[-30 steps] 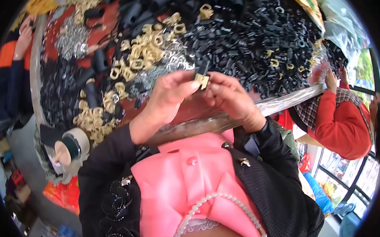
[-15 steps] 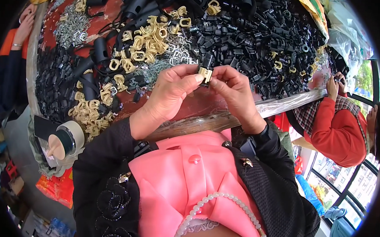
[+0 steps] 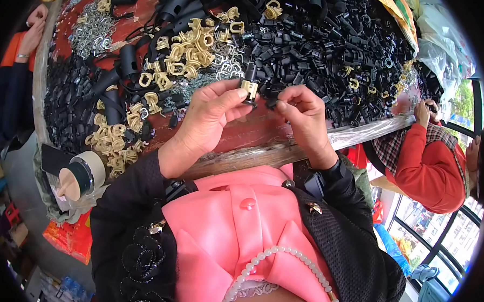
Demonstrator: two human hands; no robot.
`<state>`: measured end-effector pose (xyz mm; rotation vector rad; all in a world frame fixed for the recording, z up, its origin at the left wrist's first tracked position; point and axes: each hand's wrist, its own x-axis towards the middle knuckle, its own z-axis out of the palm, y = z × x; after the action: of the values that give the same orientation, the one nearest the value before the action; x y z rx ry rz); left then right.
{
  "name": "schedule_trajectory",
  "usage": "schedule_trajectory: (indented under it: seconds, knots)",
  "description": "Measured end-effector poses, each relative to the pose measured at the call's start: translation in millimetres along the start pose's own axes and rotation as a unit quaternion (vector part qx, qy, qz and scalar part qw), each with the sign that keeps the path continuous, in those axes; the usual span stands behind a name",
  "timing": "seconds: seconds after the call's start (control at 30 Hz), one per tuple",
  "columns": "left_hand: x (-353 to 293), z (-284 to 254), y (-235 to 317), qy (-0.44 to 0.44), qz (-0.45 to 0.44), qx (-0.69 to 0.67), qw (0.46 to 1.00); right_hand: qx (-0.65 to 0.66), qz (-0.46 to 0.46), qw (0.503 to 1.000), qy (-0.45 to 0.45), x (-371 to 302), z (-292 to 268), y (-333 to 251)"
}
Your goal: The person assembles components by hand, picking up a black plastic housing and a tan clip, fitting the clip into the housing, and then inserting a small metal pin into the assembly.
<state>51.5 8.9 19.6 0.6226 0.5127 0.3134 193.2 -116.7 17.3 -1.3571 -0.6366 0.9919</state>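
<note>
My left hand pinches a cream plastic fitting between thumb and fingers, just above the table's near edge. A black plastic part is joined to the fitting and sticks out above and below it. To the right, my right hand is closed, thumb against fingers, on a small black piece whose exact shape I cannot make out. A gap separates the two hands. Beyond them spreads a heap of small black plastic parts, with a pile of cream plastic fittings to its left.
Metal clips and small springs lie beside the cream pile. Black tubes lie at left. A wooden rail edges the red table. A tape roll sits at the left corner. Co-workers are at the right and far left.
My hands have moved apart. The left has shifted slightly left with the cream fitting and its black part; the right has drawn off to the right, holding a small black piece.
</note>
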Motion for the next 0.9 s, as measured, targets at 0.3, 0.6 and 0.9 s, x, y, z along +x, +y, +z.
schedule_trajectory:
  seconds: [0.3, 0.6, 0.9]
  knots:
    - [-3.2, 5.5, 3.0, -0.064, -0.137, 0.044, 0.988, 0.026, -0.165, 0.983, -0.070, -2.3, 8.7, -8.0]
    - [-5.7, 4.7, 1.7, -0.048, -0.147, 0.013, 0.988, -0.072, -0.078, 0.994, -0.007, -9.1, 17.5, -15.1]
    - [-5.1, 5.2, -0.8, -0.037, -0.161, 0.014, 0.986, -0.236, -0.223, 0.946, 0.017, -6.7, 17.7, -6.8]
